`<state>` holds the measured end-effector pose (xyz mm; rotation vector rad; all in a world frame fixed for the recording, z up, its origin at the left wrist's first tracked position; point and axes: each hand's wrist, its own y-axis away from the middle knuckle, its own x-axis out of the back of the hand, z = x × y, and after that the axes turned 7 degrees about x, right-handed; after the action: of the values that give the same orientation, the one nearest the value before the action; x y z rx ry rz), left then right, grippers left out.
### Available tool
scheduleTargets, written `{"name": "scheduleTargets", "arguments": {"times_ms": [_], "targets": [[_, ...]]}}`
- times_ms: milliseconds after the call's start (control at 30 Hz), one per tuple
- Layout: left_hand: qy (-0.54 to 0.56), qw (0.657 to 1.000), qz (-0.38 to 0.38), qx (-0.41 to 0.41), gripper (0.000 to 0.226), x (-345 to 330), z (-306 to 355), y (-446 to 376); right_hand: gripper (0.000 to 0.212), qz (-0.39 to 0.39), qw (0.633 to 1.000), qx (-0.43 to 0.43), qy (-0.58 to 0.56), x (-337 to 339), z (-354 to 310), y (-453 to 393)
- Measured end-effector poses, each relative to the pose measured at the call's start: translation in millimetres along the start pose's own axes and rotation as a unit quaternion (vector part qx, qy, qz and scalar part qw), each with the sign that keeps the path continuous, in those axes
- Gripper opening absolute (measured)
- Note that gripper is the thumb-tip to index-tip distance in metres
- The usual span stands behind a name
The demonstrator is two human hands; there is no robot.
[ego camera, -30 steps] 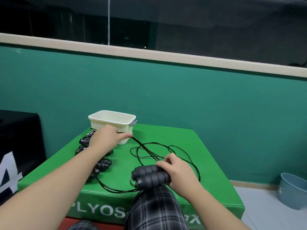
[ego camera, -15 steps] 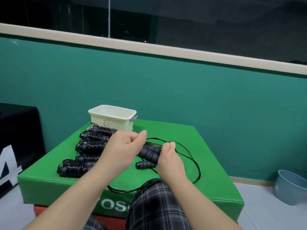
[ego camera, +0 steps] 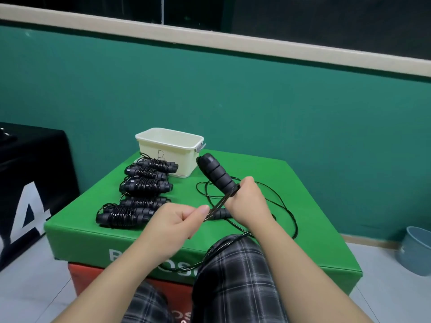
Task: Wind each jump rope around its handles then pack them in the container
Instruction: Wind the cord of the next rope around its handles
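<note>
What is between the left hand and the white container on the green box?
In the head view, the wound jump ropes lie in a row on the green box, between the left hand and the white container.

Even, bright overhead light; soft shadows beneath the green box. Dark windows above it. Wide-angle bending at frame edges. Slight motion blur near its front.

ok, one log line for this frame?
phase: winding | right hand: grips jump rope handles | left hand: pinches cord | wound ropes: beside container | packed: cannot tell
</note>
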<state>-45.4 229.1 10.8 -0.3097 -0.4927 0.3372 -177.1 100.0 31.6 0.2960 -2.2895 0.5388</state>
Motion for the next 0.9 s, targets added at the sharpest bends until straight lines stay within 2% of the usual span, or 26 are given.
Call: {"name": "scheduleTargets", "arguments": {"times_ms": [67, 200, 333, 467, 567, 633, 700, 733, 900], "targets": [[0.007, 1.000, -0.004, 0.008, 0.066, 2.5, -16.9, -0.7, 0.026, -0.030, 0.998, -0.021, -0.060, -0.6, -0.9, -0.4], [0.005, 0.999, 0.014, 0.032, 0.071, 4.4, -56.9, -5.4, 0.009, -0.090, 0.981, -0.042, -0.165, -11.6, -3.5, 5.8], [-0.023, 0.998, 0.005, 0.053, 0.070, -4.2, -87.8, -9.7, 0.013, -0.136, 0.952, -0.078, -0.261, -20.9, -7.1, 16.6], [-0.041, 0.997, 0.009, 0.071, 0.053, -13.2, -100.8, -19.6, 0.013, -0.172, 0.915, -0.096, -0.351, -27.0, -6.6, 26.5], [0.014, 0.998, 0.007, 0.069, 0.036, -22.3, -93.0, -26.5, 0.018, -0.200, 0.884, -0.083, -0.415, -28.7, -6.0, 32.2], [0.071, 0.996, 0.008, 0.060, 0.050, -28.7, -88.8, -30.3, 0.015, -0.212, 0.868, -0.078, -0.442, -27.9, -3.3, 33.2], [0.117, 0.992, -0.001, 0.056, 0.083, -33.0, -87.7, -30.8, 0.004, -0.224, 0.857, -0.078, -0.457, -27.2, -0.8, 35.2], [0.129, 0.990, -0.009, 0.055, 0.087, -35.5, -87.5, -30.2, 0.006, -0.226, 0.856, -0.077, -0.458, -28.3, 0.6, 35.7], [0.182, 0.979, -0.010, 0.092, 0.038, -49.0, -83.5, -24.1, 0.010, -0.230, 0.847, -0.075, -0.474, -34.9, 7.8, 38.2]]}}
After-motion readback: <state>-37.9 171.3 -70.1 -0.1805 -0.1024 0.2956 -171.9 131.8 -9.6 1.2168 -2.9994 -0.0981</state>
